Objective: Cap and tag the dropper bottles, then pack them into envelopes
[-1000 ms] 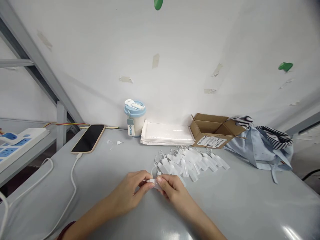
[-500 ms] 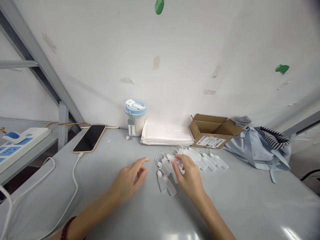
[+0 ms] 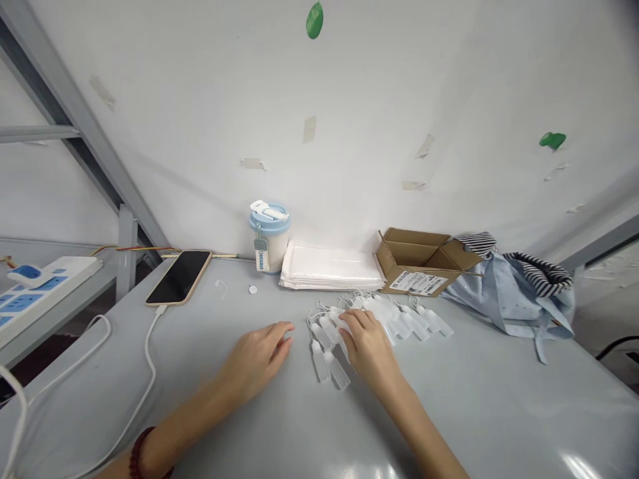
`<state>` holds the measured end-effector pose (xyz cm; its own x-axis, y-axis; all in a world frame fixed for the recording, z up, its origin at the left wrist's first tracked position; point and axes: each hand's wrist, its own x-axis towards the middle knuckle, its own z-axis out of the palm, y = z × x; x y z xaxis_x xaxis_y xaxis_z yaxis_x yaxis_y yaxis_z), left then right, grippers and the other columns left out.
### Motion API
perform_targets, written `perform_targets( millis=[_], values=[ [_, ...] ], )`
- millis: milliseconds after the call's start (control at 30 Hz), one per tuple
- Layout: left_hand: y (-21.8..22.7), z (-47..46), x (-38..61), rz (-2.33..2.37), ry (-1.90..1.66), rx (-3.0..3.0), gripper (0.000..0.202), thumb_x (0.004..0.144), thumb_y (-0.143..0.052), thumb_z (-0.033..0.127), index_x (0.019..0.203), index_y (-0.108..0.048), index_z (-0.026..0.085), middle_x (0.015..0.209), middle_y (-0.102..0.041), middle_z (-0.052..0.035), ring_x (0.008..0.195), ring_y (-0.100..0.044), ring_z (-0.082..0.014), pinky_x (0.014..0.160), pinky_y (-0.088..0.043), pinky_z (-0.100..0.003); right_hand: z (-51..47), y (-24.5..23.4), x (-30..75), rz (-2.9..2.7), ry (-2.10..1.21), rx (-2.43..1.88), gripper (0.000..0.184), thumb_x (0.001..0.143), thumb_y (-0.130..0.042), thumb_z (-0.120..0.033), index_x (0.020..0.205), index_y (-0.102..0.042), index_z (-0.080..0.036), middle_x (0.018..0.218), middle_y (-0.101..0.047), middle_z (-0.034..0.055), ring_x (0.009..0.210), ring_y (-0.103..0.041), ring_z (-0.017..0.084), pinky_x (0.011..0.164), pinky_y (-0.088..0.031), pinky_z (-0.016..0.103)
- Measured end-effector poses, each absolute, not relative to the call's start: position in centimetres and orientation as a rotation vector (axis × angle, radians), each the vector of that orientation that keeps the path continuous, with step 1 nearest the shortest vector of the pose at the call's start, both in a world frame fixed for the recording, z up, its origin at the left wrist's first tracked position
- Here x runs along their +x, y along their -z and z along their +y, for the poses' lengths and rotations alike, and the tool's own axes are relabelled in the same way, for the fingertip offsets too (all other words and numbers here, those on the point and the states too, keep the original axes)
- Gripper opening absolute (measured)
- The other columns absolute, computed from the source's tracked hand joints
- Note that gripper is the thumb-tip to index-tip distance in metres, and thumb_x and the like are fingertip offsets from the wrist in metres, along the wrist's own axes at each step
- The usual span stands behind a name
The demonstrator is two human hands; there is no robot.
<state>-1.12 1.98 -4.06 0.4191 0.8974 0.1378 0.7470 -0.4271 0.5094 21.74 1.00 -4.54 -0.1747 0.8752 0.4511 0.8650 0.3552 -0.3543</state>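
Left hand (image 3: 255,359) is empty, thumb and fingers a bit apart. Right hand (image 3: 370,342) has curled fingers over the plastic bottles (image 3: 401,324), can't tell if they're pinching one.

Bright — glare on the tabletop (image 3: 279,432).

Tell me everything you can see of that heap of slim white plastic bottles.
Overlapping on the grey tabletop, the heap of slim white plastic bottles lies in front of flat white packets and an open brown cardboard box. The bottles look small and translucent, several with thin white cords at their tops. The person's bare right hand covers part; whether it grips a bottle is unclear.
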Motion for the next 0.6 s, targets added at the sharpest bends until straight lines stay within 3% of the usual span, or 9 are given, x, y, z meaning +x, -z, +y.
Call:
perform_targets(
  millis=[167,300,467,600],
  values=[
    [4.1,2.0,-0.9,1.383,-0.593,2.297,0.027,0.09,-0.038,0.027,0.101,-0.061,0.019,0.075,-0.07,-0.0025,0.059,-0.062,-0.0162,0.057,-0.046,-0.025,1.2,5.1,21.7,-2.001,0.009,-1.48,0.03,0.086,-0.04,-0.004,0.101,-0.061,-0.017,0.098,-0.066,0.0127,0.085,-0.062,0.026,0.071,-0.051,0.04],
    [4.3,2.1,-0.5,1.323,-0.675,2.153,0.029,0.092,-0.037,0.03,0.111,-0.056,0.018,0.079,-0.068,-0.0024,0.062,-0.062,-0.0153,0.058,-0.048,-0.025,0.9,3.9,21.5,-1.955,0.015,-1.423,0.025,0.09,-0.038,-0.009,0.103,-0.059,-0.016,0.098,-0.066,0.0113,0.088,-0.063,0.022,0.073,-0.053,0.033],
    [4.0,1.7,-0.1,1.208,-0.815,2.061,0.034,0.093,-0.039,0.032,0.122,-0.049,0.019,0.091,-0.066,-0.003,0.07,-0.062,-0.0142,0.064,-0.051,-0.025,-0.4,1.6,20.9,-1.785,-0.265,-1.363,0.019,0.093,-0.044,-0.02,0.101,-0.06,-0.018,0.09,-0.068,0.0069,0.072,-0.061,0.017,0.062,-0.051,0.027],
    [3.9,1.5,-0.1,1.212,-0.895,2.039,0.034,0.093,-0.04,0.032,0.123,-0.048,0.021,0.097,-0.066,-0.0036,0.075,-0.062,-0.0146,0.067,-0.053,-0.026,-0.7,1.0,20.7,-1.786,-0.379,-1.309,0.019,0.093,-0.044,-0.022,0.101,-0.062,-0.019,0.093,-0.068,0.0072,0.078,-0.062,0.018,0.065,-0.049,0.027]
  ],
)
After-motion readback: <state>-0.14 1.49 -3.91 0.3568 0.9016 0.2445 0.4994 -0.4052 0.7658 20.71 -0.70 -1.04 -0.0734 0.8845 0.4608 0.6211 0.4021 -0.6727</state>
